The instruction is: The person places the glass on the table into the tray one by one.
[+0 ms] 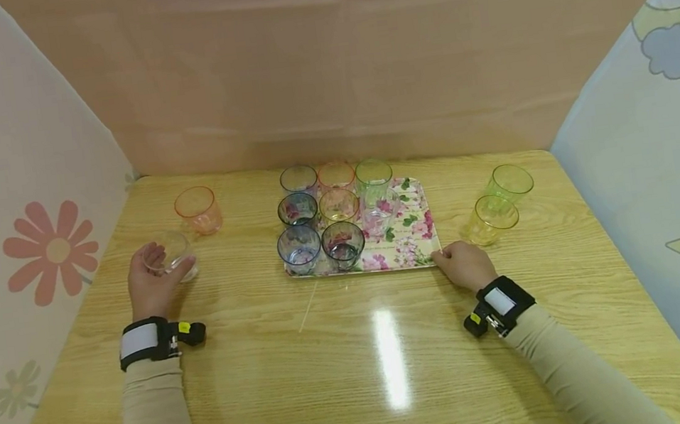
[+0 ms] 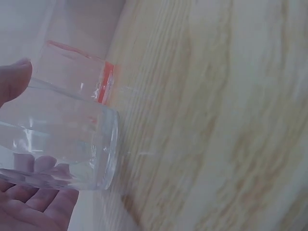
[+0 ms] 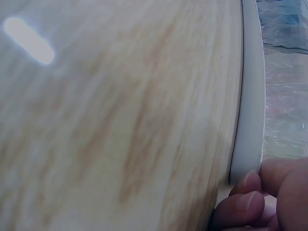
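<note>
At the left of the table my left hand (image 1: pixel 154 283) holds a clear drinking glass (image 1: pixel 168 252), thumb on one side and fingers on the other. In the left wrist view the base of that clear glass (image 2: pixel 108 149) is right at the tabletop. Just behind it stands an orange-red glass (image 1: pixel 201 212). My right hand (image 1: pixel 468 265) pinches the near right corner of a flowered tray (image 1: pixel 413 252); its pale rim (image 3: pixel 250 96) runs up from the fingers in the right wrist view. Several coloured glasses, such as a blue glass (image 1: pixel 299 249) and a dark glass (image 1: pixel 344 246), fill the tray's left part.
Right of the tray stand a yellow glass (image 1: pixel 492 220) and, behind it, a green glass (image 1: pixel 512 182). The wooden table (image 1: pixel 311 387) meets a tan back wall (image 1: pixel 320 64) and patterned panels at both sides.
</note>
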The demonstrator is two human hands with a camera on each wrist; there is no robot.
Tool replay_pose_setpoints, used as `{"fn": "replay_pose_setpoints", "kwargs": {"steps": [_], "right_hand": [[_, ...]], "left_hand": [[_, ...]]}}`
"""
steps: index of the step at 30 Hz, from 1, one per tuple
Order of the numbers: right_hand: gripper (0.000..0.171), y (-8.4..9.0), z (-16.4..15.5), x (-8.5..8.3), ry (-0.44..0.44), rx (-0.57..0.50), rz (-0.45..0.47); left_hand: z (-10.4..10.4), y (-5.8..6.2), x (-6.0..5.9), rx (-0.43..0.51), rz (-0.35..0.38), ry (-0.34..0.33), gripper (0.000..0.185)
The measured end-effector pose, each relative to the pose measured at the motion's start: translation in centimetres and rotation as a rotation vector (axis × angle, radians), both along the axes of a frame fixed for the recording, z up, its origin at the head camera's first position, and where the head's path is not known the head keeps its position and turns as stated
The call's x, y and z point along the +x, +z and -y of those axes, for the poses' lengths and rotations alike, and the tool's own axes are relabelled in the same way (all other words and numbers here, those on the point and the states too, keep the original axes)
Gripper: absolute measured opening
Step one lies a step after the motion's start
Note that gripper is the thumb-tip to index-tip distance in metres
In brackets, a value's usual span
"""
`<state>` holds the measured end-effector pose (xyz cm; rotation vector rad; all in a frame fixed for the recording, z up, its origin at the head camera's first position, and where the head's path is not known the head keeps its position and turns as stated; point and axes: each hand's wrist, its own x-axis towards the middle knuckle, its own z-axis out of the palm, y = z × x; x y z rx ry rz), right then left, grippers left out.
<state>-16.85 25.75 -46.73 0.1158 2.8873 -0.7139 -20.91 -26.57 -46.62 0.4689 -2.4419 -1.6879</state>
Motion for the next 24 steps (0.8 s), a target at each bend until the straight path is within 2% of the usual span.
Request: {"fn": "replay_pose_setpoints", "kwargs": {"steps": [7,11,15,20,24], "right_hand": [[0.053,0.2,0.1,0.2,-0.003,-0.009,0.004],[0.053,0.2,0.1,0.1,-0.012,-0.009,0.011],[0.053,0.1,0.1,0.1,-0.010,-0.006,0.016],[0.053,0.1,-0.1,0.1,-0.002,-0.034,0.012],[0.056,-0.1,-0.4,0.2,-0.048,-0.083,0.008]], "left_hand": [[-0.7,0.3,0.3,-0.023,-0.011,-0.010,0.085],[-1.2,0.6,0.4,-0.023,-0.040,-0.037,0.085],[-1.5,1.2,0.7,-0.018,-0.072,-0.071,0.085],[-2.0,2.2,1.0,-0.015,-0.106,-0.077,0.086],[-2.4,2.6,1.2,0.006,-0.125,-0.075,0.082]]}}
